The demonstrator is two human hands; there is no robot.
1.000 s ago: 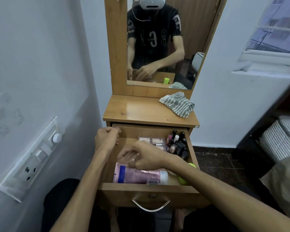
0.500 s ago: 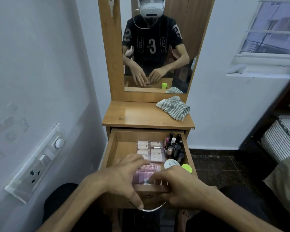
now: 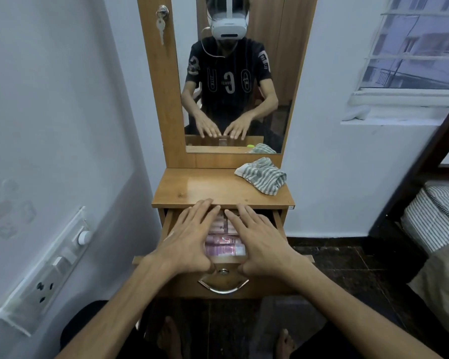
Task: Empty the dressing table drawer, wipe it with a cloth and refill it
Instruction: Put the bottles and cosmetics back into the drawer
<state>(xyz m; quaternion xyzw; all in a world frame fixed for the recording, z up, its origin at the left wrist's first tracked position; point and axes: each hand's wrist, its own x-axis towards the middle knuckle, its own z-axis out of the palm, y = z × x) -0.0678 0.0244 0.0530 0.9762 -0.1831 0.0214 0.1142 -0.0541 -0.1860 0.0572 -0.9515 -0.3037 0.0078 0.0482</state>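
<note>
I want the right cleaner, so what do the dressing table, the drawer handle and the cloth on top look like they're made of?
Dressing table: wood or wood-look laminate, glossy; grain pattern and light glare show.
Drawer handle: polished metal by its silvery shine.
Cloth: soft woven fabric, grey and white stripes, crumpled in folds.

Drawer (image 3: 222,288): light brown wood, curved metal handle on front panel, partly pulled out below the table (image 3: 213,189) top. Contents visible between the hands: pink bottle (image 3: 223,248) lying on its side near the front, small pink-and-white boxes (image 3: 222,225) behind it. Cloth (image 3: 263,177): grey-and-white striped, crumpled, lying on the table top at the back right corner, below the mirror.
</note>
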